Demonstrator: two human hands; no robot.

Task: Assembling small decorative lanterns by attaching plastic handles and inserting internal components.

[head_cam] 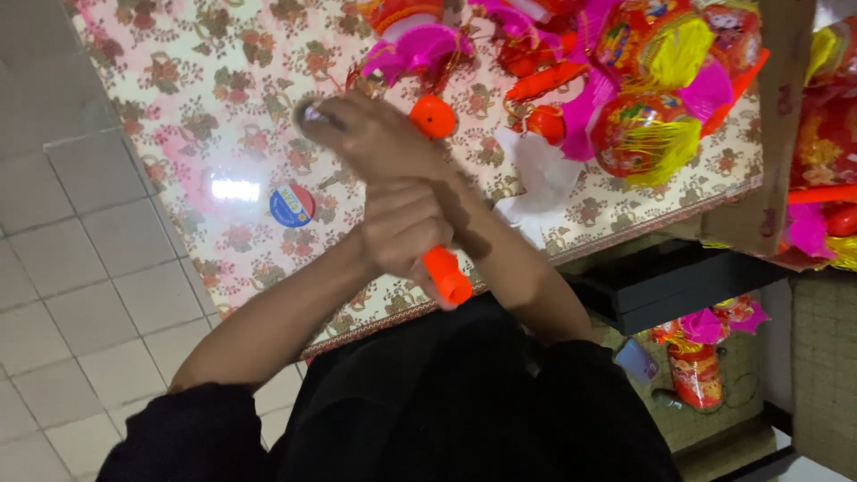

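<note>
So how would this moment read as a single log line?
left hand: grips orange plastic handle | right hand: on its upper part, by orange round knob | blue round tape roll: on floral tablecloth

bare tablecloth left of the hands — lanterns crowd right.

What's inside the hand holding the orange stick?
The left hand wraps an orange handle; only its lower end shows. Its middle is covered by fingers.
</note>
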